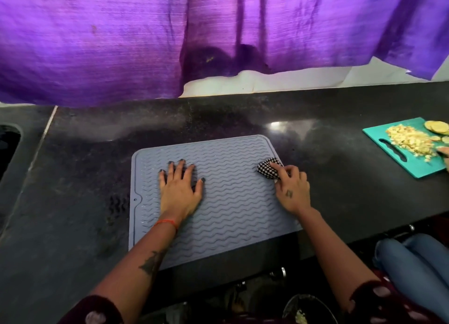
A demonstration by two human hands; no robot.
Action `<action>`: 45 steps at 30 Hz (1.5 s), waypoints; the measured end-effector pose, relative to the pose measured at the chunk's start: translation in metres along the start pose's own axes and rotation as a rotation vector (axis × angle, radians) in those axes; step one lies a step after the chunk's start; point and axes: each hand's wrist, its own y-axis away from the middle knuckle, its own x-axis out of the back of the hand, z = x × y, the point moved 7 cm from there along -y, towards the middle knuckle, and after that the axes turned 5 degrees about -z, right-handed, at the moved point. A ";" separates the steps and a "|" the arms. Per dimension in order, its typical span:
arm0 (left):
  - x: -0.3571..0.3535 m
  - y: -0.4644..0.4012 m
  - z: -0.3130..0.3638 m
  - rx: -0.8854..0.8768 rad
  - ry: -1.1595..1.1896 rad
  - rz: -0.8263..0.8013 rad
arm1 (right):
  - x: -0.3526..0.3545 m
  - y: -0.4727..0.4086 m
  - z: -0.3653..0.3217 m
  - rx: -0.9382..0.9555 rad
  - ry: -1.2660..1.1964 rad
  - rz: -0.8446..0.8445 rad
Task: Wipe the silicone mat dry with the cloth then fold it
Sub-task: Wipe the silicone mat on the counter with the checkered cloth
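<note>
A grey-blue silicone mat (226, 209) with wavy ridges lies flat on the dark countertop (80, 178), its near edge at the counter's front. My left hand (179, 190) rests flat on the mat's left half, fingers spread. My right hand (292, 192) grips a bunched black-and-white checked cloth (268, 170) and holds it against the mat near its right edge.
A teal cutting board (386, 148) with chopped food and sliced rounds sits at the far right, another person's fingertips (444, 152) beside it. Purple fabric (170, 36) hangs over the back of the counter. A sink opening (8, 143) is at the far left. Jeans-clad knees (413, 258) show at lower right.
</note>
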 end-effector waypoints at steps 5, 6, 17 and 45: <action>-0.001 0.001 -0.001 -0.003 0.008 0.002 | 0.003 0.037 0.011 -0.017 -0.018 0.134; -0.001 0.001 -0.002 -0.003 0.007 0.001 | -0.001 0.049 0.011 -0.034 -0.010 0.153; 0.000 0.003 -0.002 -0.015 0.036 0.023 | -0.001 0.080 0.005 -0.089 -0.010 0.173; 0.007 0.015 -0.007 -0.074 0.203 0.038 | -0.016 0.101 -0.095 0.012 -0.119 -0.013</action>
